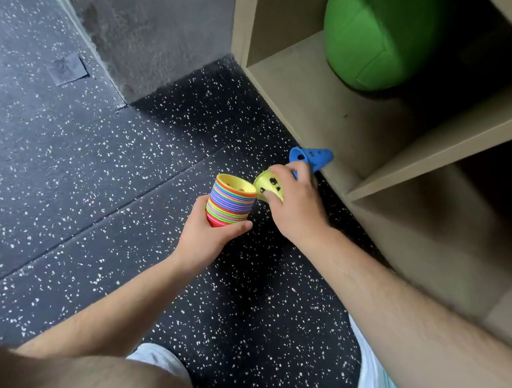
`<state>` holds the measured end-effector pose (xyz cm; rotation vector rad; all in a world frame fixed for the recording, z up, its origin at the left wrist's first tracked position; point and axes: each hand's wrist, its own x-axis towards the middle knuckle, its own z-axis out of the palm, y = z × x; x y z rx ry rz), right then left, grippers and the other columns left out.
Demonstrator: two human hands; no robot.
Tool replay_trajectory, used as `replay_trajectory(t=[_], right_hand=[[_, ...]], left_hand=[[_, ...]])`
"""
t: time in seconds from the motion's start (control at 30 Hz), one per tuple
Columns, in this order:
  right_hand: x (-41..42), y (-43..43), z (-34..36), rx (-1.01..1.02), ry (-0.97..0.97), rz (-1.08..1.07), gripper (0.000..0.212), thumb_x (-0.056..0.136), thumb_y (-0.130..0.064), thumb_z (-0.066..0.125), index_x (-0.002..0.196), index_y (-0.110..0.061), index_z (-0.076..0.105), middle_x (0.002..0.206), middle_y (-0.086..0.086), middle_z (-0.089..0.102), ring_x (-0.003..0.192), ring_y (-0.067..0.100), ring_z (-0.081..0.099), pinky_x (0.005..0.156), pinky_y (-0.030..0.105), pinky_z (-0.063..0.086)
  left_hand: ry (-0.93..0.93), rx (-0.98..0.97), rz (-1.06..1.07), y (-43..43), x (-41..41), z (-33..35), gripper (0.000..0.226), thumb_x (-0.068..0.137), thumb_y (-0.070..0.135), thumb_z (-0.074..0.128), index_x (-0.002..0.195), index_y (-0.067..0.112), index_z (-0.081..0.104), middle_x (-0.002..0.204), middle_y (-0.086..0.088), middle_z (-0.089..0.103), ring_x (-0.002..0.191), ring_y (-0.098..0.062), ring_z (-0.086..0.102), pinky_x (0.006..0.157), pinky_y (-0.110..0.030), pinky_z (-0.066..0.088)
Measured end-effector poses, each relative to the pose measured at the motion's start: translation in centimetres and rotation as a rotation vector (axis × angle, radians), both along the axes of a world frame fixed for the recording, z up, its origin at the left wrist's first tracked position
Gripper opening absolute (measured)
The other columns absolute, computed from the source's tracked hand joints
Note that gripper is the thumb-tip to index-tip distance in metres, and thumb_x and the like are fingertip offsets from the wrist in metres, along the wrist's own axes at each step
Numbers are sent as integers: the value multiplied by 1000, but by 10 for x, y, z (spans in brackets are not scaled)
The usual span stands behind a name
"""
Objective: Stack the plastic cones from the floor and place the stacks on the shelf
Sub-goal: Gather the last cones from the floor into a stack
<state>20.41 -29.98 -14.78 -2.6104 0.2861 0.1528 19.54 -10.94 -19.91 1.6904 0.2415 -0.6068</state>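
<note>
The multicoloured stack of plastic cones [231, 202] is gripped in the curled fingers of the left hand [201, 236], beside the beige wooden shelf [300, 96]. A yellow perforated plastic cone [270, 185] is pinched by the right hand [296, 204], nearer the shelf.

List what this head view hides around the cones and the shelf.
Head view:
stack of cones: bottom covered by the left hand; cone count too fine.
blue cone: partly behind the right hand, which grips the yellow cone; its support is unclear.
green ball: far side shadowed inside the shelf.
</note>
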Motion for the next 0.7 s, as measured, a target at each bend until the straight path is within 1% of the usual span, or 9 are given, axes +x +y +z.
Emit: replay_trajectory(t=[0.07,0.1,0.2,0.3,0.37,0.43,0.5,0.6,0.7], right_hand=[[-5,2,-1,-25,167,21,57,95,-27,60,148,-30,39,150,8,30,131,33,35,107,44,41],[-6,1,-1,-39,239,28,60,96,-29,57,151,-34,32,152,8,29,133,34,32,106,44,41],[-4,-4,2,-55,280,48,45,95,-29,59,137,-32,42,137,9,42,124,31,38,97,39,43],[1,-9,10,27,122,-11,34,91,-31,64,121,-27,49,123,5,46,108,26,48,87,32,43],[8,-9,18,144,-114,-141,37,89,-32,68,120,-22,51,120,4,46,103,22,49,86,28,40],[16,-8,26,240,-365,-242,37,87,-34,71,115,-18,52,116,-1,46,104,24,53,89,34,47],[24,-5,30,321,-456,-280,37,85,-39,70,111,-22,50,112,-10,44,104,27,57,87,44,53],[26,2,33,377,-342,-224,36,83,-47,68,107,-28,49,111,-10,51,105,23,58,90,44,51],[9,8,31,298,-125,-6,36,83,-54,62,106,-28,55,107,-11,58,112,12,52,96,31,45]], left_hand=[[-10,5,-4,-1,1,0,67,68,36,97,118,30,54,102,2,71,82,-7,67,74,-27,51],[-11,4,-9,-2,1,-1,67,68,36,97,118,30,53,102,1,70,82,-7,66,74,-27,51],[-2,-7,-15,-2,2,0,68,68,35,97,119,27,53,100,2,69,79,-6,65,71,-26,50],[7,-8,-21,-2,2,0,67,68,36,97,118,27,53,98,4,68,75,-3,63,69,-23,49],[10,-10,-30,-2,2,2,66,69,37,97,117,26,53,96,5,67,72,-1,62,66,-21,48],[9,-11,-40,-3,2,3,66,69,36,96,118,26,53,96,5,67,74,-2,62,68,-22,49],[1,-13,-44,-5,2,5,69,69,35,97,121,26,53,102,3,68,80,-4,65,72,-22,50],[-26,-16,-49,-12,4,12,71,69,29,97,125,24,53,108,0,70,87,-5,67,76,-20,53],[-51,-42,-41,-17,9,17,69,70,22,96,124,20,53,108,-2,71,84,-4,67,73,-19,54]])
